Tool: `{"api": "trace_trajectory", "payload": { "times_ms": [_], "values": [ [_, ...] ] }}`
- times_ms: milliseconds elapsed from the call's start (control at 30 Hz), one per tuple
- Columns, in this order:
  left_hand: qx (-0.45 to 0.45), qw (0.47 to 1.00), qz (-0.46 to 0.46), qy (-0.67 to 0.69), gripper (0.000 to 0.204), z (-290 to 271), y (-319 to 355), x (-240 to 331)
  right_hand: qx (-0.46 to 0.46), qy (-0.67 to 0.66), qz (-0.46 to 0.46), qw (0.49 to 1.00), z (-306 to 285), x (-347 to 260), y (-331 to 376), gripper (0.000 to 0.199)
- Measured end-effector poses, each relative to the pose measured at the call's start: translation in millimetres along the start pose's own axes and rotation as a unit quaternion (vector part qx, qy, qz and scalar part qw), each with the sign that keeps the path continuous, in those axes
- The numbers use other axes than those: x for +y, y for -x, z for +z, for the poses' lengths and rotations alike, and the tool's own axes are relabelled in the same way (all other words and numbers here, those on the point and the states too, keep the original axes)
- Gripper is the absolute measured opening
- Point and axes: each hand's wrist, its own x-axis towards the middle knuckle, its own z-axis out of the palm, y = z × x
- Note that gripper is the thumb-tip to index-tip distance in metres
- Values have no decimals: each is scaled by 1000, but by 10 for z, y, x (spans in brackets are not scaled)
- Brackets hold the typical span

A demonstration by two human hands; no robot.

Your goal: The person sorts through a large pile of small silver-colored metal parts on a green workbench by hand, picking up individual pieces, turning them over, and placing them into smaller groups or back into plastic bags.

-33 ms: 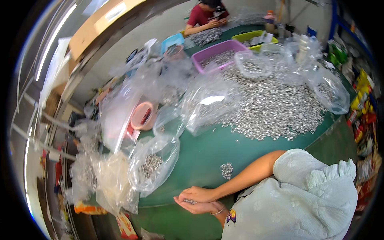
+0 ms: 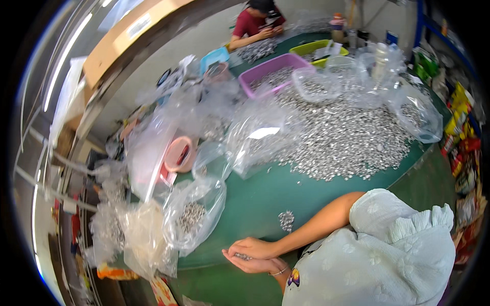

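Just beyond the table's front edge, my two hands are cupped together. My left hand [image 2: 259, 266], with a bracelet at its wrist, lies underneath, palm up. Over it curls my right hand [image 2: 254, 248], its fingers pressed together. Small silvery metal pieces [image 2: 242, 256] show between the palms; how many is hidden. Near my right forearm lies a small heap of the same pieces [image 2: 286, 221] on the green table [image 2: 255, 204]. An open clear plastic bag [image 2: 210, 224] with a clump of pieces [image 2: 192, 216] inside stands beyond my fingers.
A wide mound of silvery pieces [image 2: 347, 143] covers the table's right half, partly under clear bags [image 2: 263, 132]. Behind stand a purple basin [image 2: 247, 80] and a green tray [image 2: 321, 62]. A pink bowl [image 2: 178, 154] stands left. Across the table sits a person in red [image 2: 250, 24].
The view has shifted slightly, so the table's contents sit a little further left. My hands stay cupped together in nearly the same pose.
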Motion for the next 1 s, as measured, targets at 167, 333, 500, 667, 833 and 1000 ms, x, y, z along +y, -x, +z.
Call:
{"api": "trace_trajectory", "payload": {
  "times_ms": [167, 333, 500, 667, 833, 1000],
  "values": [
    [-155, 980, -123, 19, 29, 910, 210, -300, 260, -138, 38, 955, -844, -361, 177, 22],
    [-316, 916, -244, 39, 27, 2294, 498, -668, 462, -147, -80, 871, -2053, -957, 400, 30],
    [-434, 839, -328, -34, 24, 3949, 882, -1301, 607, -256, -237, 714, -3915, -1524, 453, 31],
    [-521, 707, -458, -136, 30, 4985, 1513, -2048, 721, -220, -235, 613, -5354, -1477, 879, 31],
    [-559, 711, -400, -150, 38, 4891, 1252, -2420, 722, -85, -104, 679, -5161, -1629, 1029, 48],
    [-602, 742, -279, -96, 38, 4032, 978, -1154, 551, 141, -68, 820, -4409, -1406, 1190, 52]
  ]
}}
